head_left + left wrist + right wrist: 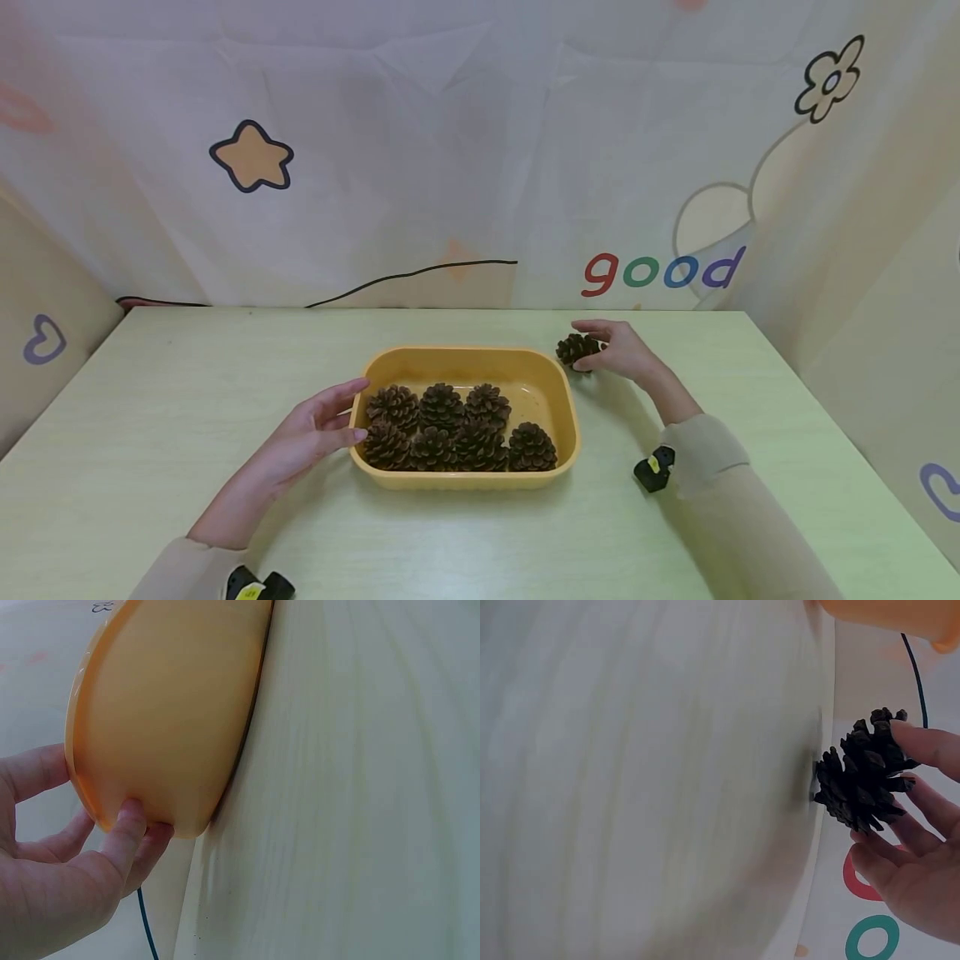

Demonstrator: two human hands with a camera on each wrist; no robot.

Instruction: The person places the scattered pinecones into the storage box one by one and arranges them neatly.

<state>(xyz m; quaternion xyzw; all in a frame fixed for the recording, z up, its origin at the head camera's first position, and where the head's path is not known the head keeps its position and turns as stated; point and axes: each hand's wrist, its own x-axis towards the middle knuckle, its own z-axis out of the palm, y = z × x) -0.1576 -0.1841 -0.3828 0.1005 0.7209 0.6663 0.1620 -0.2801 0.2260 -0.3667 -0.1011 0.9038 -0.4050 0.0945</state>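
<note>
A yellow plastic basin (468,481) stands on the table with several brown pine cones (450,425) inside, mostly along its left and near sides. At its left end, my left hand (330,417) rests its fingertips and thumb against the outside, thumb nearer me. The left wrist view shows these fingers (129,814) on the basin's outer wall (172,697) and near its rim. Beyond the basin's far right corner, my right hand (618,354) holds one pine cone (862,776) between thumb and fingers, low over the table.
The pale wooden table (187,417) meets a printed cloth backdrop (375,167) at its far edge, with similar cloth on both sides. A black wrist camera (655,468) sits at the right sleeve, another black device (258,586) at the left sleeve.
</note>
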